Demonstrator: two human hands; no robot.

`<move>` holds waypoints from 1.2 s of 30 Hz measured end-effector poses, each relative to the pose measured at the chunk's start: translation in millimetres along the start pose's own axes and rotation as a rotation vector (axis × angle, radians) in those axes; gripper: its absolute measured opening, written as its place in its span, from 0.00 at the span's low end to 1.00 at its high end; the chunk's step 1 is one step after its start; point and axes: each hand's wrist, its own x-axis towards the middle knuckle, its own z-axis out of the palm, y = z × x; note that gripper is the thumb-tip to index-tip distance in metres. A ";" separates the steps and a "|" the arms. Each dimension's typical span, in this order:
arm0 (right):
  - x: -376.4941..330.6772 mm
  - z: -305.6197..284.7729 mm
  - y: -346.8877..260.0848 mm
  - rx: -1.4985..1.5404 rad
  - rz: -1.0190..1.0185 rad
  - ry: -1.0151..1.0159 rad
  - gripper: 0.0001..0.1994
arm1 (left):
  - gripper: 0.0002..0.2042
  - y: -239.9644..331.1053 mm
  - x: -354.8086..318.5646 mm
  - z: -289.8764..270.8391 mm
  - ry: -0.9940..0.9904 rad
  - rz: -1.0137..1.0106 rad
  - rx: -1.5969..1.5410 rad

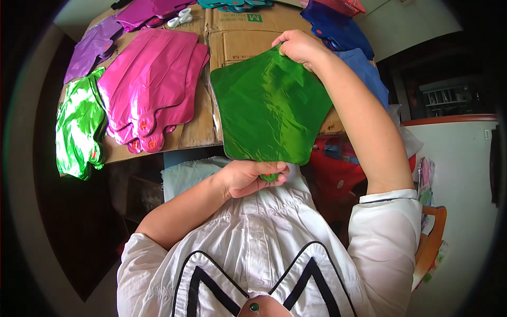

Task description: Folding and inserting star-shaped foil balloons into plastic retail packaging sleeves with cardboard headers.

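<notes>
A flat, shiny green foil balloon (269, 111) is stretched between my two hands, just past the near edge of the table. My right hand (303, 48) pinches its far upper corner between thumb and fingers. At the near end, my left hand (252, 178) closes around the narrow tail, and a bit of green with a red mark shows between the fingers. Left of it lies a fanned stack of pink foil balloons (153, 79), their rounded tails with red dots toward me. Bright green foil balloons (79, 121) hang over the table's left edge.
Cardboard (243, 39) covers the table. Around its rim lie purple (92, 47), magenta (140, 11), teal (237, 4), dark blue (338, 29) and light blue foil balloons (364, 74), plus a white ribbon bundle (180, 19). A wooden chair (435, 227) stands at my right.
</notes>
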 end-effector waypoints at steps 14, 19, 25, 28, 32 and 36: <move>6.7 2.8 4.3 0.088 -0.025 -0.023 0.12 | 0.09 -1.1 1.8 18.9 0.072 -0.027 -0.149; 2.5 7.2 0.8 0.094 -0.005 -0.006 0.11 | 0.07 4.1 -1.0 27.1 0.116 0.008 -0.082; 10.7 10.0 5.5 0.043 -0.024 0.051 0.10 | 0.05 1.5 7.4 17.9 0.156 0.004 -0.035; 23.8 8.9 7.7 -0.085 0.043 0.058 0.14 | 0.05 1.1 9.2 20.5 0.197 -0.010 -0.011; 24.7 14.5 -8.9 -0.362 0.109 0.133 0.18 | 0.08 -1.2 10.6 20.8 0.223 -0.007 0.024; 23.8 20.2 -9.3 -0.449 0.110 0.174 0.16 | 0.08 -2.6 11.4 17.0 0.191 -0.004 0.133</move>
